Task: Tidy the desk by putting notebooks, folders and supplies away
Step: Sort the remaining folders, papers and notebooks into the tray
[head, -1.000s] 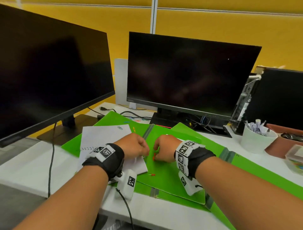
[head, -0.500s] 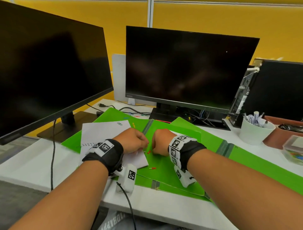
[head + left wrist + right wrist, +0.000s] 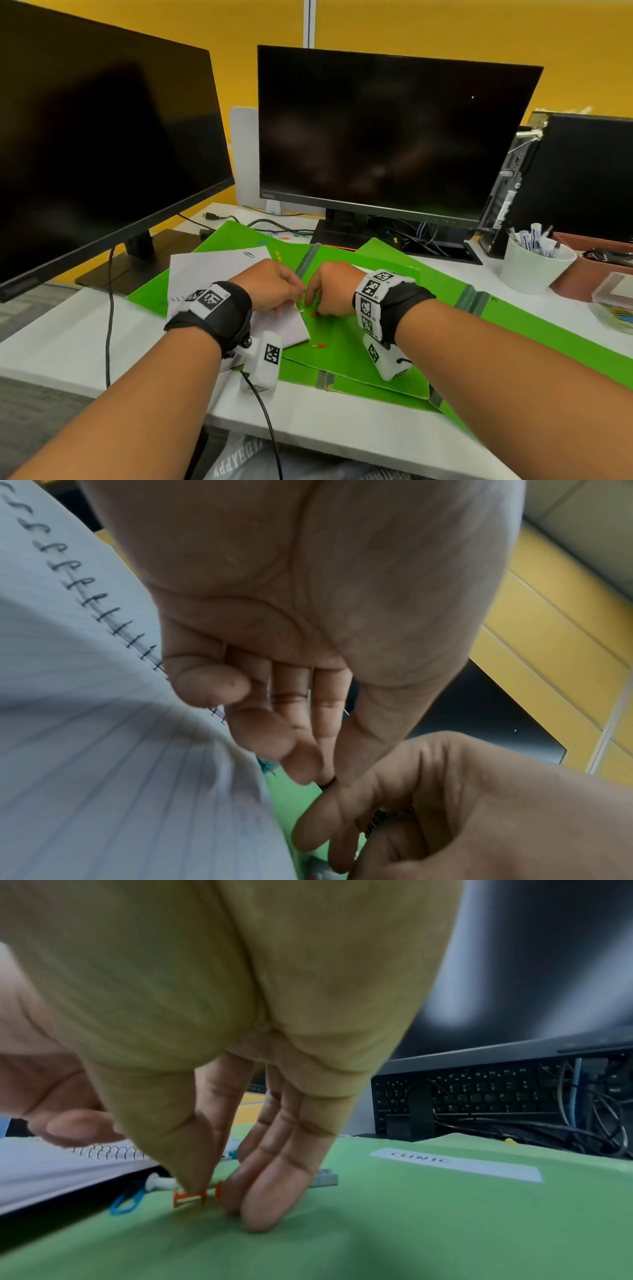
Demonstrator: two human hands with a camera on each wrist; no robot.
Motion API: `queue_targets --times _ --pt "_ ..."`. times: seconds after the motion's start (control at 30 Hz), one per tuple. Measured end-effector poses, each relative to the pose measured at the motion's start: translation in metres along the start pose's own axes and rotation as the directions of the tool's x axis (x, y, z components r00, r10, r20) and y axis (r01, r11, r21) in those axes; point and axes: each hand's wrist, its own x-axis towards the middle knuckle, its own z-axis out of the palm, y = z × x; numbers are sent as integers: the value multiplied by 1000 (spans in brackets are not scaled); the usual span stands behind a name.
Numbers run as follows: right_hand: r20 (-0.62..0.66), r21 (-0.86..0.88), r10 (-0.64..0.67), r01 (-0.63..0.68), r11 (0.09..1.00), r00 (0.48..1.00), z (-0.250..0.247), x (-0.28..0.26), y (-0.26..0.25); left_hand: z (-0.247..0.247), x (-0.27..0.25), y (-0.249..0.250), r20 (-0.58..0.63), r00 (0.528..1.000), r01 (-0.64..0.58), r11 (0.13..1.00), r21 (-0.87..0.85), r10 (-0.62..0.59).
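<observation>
Flat on the green plastic folder, an orange pushpin lies sideways directly under the right hand, whose fingers close around it in a pinch.

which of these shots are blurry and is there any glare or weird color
Head view: sharp; monitors bow from the wide lens. Left wrist view: notebook smeared, near hand soft. Right wrist view: right hand looks yellow-green; pale glare streaks the dark screen behind.

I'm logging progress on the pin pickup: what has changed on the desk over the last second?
Little: the right hand stays bent over an orange pushpin on the green folder, fingertips at it. The left hand remains on the spiral notebook. The other orange pushpin lies untouched.
</observation>
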Motion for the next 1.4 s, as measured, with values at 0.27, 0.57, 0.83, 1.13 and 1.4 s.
queue_targets --times 0.27,0.57,0.83,1.13,1.4 --pt "51 -80 -47 51 995 998 6 -2 -9 1 -2 2 5 1000 21 1000 3 -21" --pt "-27 30 -12 13 999 1000 1 -2 3 5 0 5 3 998 68 995 -72 -68" --pt "-110 700 116 -6 714 987 -23 0 19 13 -1 14 -92 996 -62 852 -520 17" --pt "-63 809 134 -28 587 989 -26 -2 27 18 -1 13 -159 987 -96 807 -583 3" --pt "-44 484 88 -56 873 995 -19 -9 27 17 -4 16 -95 993 19 875 -484 -74"
